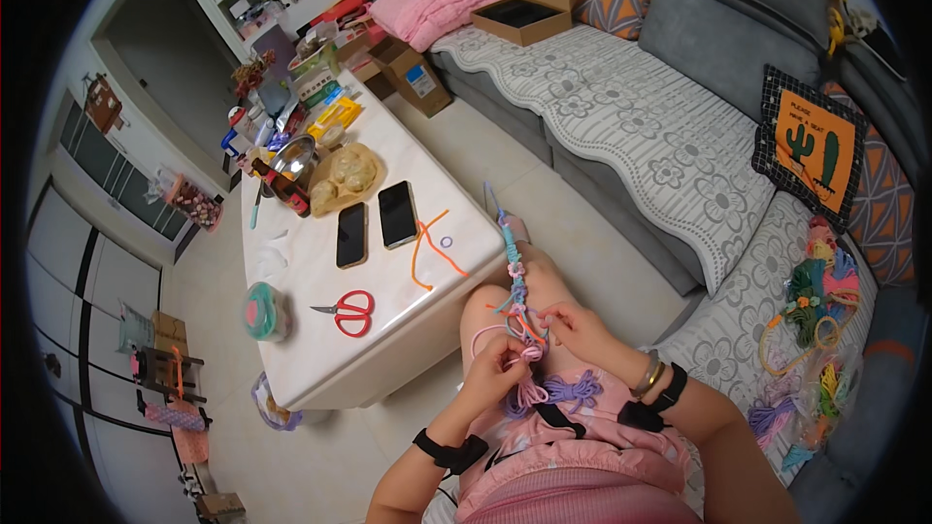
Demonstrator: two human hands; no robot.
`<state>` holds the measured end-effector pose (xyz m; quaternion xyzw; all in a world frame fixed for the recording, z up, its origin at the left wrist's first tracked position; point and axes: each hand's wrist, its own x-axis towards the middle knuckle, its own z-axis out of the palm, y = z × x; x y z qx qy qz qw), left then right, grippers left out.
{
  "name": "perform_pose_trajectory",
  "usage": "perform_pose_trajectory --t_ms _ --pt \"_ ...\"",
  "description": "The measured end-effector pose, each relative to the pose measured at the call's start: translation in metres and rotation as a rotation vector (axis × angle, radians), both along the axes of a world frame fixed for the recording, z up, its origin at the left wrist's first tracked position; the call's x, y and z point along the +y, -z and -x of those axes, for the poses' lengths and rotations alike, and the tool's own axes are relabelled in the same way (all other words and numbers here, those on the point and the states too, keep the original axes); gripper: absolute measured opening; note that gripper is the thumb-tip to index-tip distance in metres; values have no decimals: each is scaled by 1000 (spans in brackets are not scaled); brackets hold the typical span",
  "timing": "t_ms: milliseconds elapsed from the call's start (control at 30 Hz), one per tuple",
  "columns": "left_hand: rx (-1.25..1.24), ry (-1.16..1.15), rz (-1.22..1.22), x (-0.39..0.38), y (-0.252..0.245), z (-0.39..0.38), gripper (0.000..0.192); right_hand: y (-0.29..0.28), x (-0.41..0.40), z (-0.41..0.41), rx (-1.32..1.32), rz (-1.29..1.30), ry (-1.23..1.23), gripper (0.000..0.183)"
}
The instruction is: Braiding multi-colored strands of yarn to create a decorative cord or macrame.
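Observation:
A knotted cord braid [515, 269] in turquoise, purple and pink, with flower-like knots, runs down along my leg to my lap. Its far end reaches toward my foot as a thin blue loop. My left hand [501, 364] pinches pink cord [534, 354] at the braid's near end. The fingertips of my right hand [579, 333] close on a thin purple strand beside the braid. Orange cord ends [535, 333] stick out between the hands. A pink cord bundle [530, 391] hangs below my left hand, and a purple cord bundle [575, 391] lies on my lap.
To the left stands a white table [393, 313] with red-handled scissors [353, 314], two phones [352, 235], orange cord pieces [429, 247], a lidded jar [266, 311] and a glass bottle [282, 188]. Several cord bundles [808, 298] lie on the sofa [633, 109] at right.

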<state>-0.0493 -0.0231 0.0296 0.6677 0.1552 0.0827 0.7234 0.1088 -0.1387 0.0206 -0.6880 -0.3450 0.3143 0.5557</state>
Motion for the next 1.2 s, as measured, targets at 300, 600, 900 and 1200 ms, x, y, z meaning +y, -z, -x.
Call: perform_pose_trajectory --t_ms 300,600,900,1200 --pt "29 10 82 -3 -6 8 15 13 33 -7 355 296 -259 28" --pt "73 20 -9 -6 6 10 16 -5 35 -8 420 420 -291 31" --pt "98 -202 -120 -7 10 -8 17 -10 25 -15 639 306 -356 22" --pt "63 -225 -80 -7 17 -12 19 -19 20 -21 914 196 -190 14"
